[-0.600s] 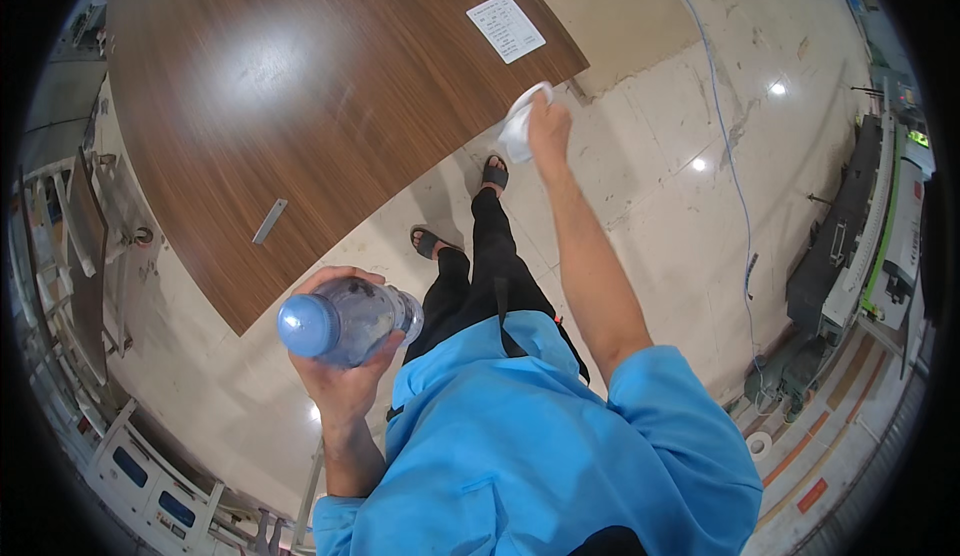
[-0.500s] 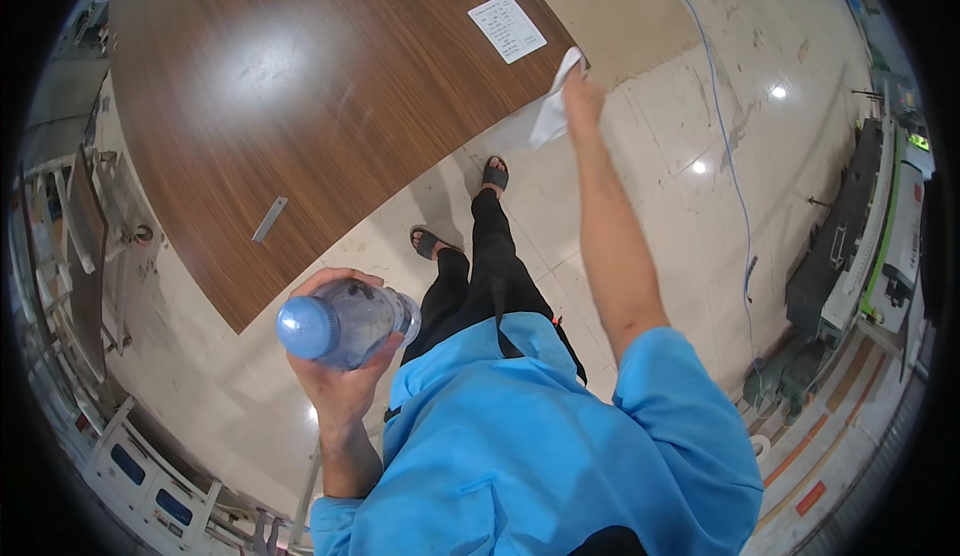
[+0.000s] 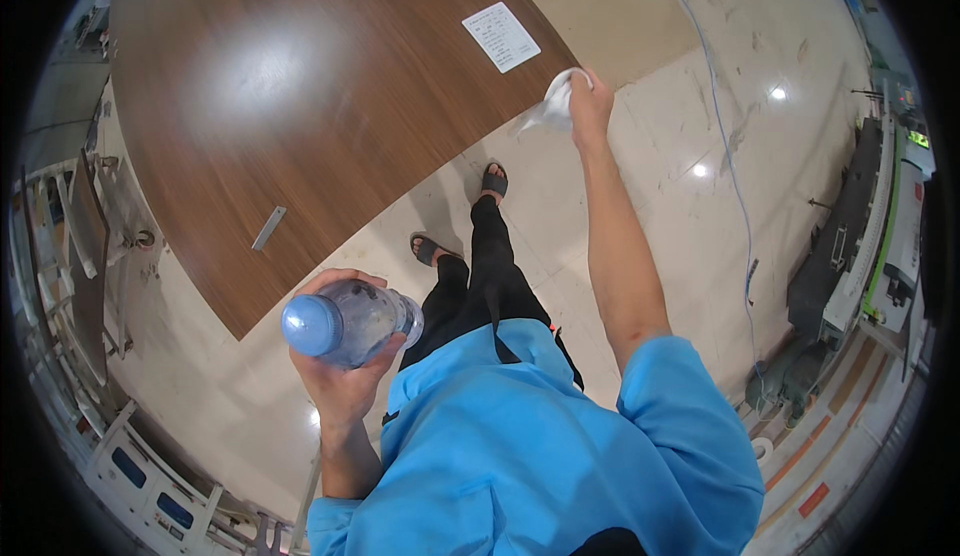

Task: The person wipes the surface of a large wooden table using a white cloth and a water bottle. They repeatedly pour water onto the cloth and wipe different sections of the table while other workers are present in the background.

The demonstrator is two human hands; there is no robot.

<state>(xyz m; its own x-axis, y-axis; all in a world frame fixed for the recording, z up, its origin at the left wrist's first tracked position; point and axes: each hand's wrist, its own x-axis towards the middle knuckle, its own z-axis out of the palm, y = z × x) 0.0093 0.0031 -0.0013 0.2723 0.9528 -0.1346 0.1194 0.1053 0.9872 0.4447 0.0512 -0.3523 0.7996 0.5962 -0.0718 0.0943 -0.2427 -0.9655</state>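
Fingers of the left hand (image 3: pixel 335 388) are curled around one clear plastic bottle (image 3: pixel 368 318), a rounded, see-through cylinder topped by a single ribbed blue cap (image 3: pixel 311 325) facing the camera; the bottle is held up in front of the body, beside the table's near left corner. Those of the right hand (image 3: pixel 592 114) are closed in a pinch on one white cloth (image 3: pixel 558 106), soft, thin and crumpled, its loose end blurred, near the table's right corner; whether it touches the edge I cannot tell. One table (image 3: pixel 330 146) spreads out ahead, its flat brown top streaked with dark wood grain and glossy enough to reflect one bright patch of light. On it lie two things, well apart: one white rectangular sheet (image 3: pixel 502 37) with printed lines, and one narrow, straight grey strip (image 3: pixel 269 228). Below, two dark open-toed sandals (image 3: pixel 426 248) stand on the pale, shiny, scuffed floor (image 3: pixel 655 231), where one thin blue cable (image 3: pixel 722 131) runs in a long curve.
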